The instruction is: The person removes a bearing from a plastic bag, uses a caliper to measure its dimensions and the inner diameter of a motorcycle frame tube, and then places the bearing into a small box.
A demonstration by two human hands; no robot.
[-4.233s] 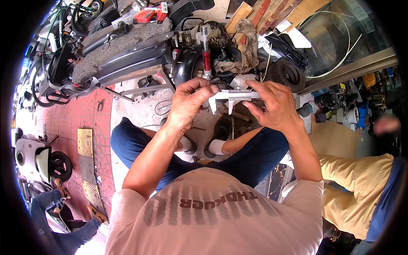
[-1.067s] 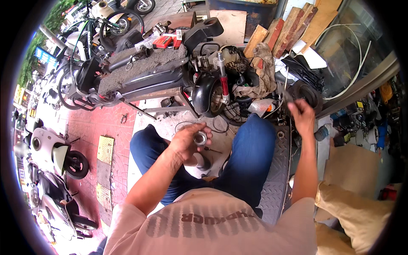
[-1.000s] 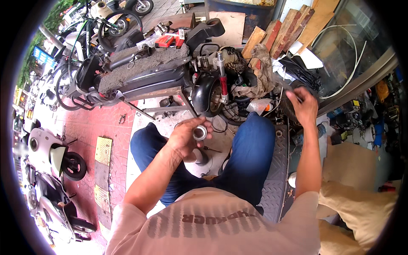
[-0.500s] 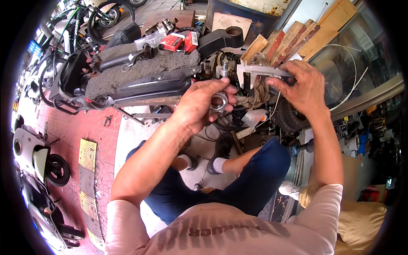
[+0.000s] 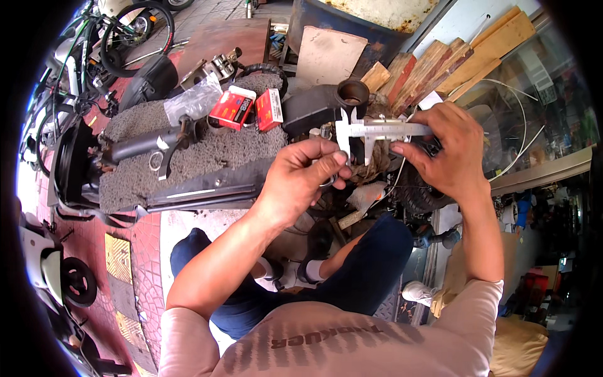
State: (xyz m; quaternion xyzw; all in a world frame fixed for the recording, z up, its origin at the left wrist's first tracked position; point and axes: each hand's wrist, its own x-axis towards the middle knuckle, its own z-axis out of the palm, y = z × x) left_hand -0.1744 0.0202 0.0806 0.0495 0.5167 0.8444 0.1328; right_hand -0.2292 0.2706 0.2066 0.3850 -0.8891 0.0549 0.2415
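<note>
My right hand [image 5: 452,146] grips a silver vernier caliper [image 5: 388,130] by its beam and slide, fingers behind and thumb in front. Its jaws point down toward me and stand a little apart. Just left of them, my left hand [image 5: 300,174] pinches a metal bearing ring [image 5: 328,181]. Most of that ring is hidden by the fingers. The left thumb and fingertip are right at the tip of the caliper's outer jaw; whether they touch it I cannot tell.
Left, grey matting [image 5: 242,148] bears a black tube part [image 5: 151,145], red and white boxes [image 5: 232,108] and a plastic bag [image 5: 193,100]. A black swingarm-like part [image 5: 314,107] lies behind my hands. Wooden boards [image 5: 433,66] lean at the back right. Parked scooters stand left.
The caliper has come nearer my left hand, its outer jaw now beside the thumb. The bearing ring has turned from facing me to mostly hidden. The whole view has shifted somewhat.
</note>
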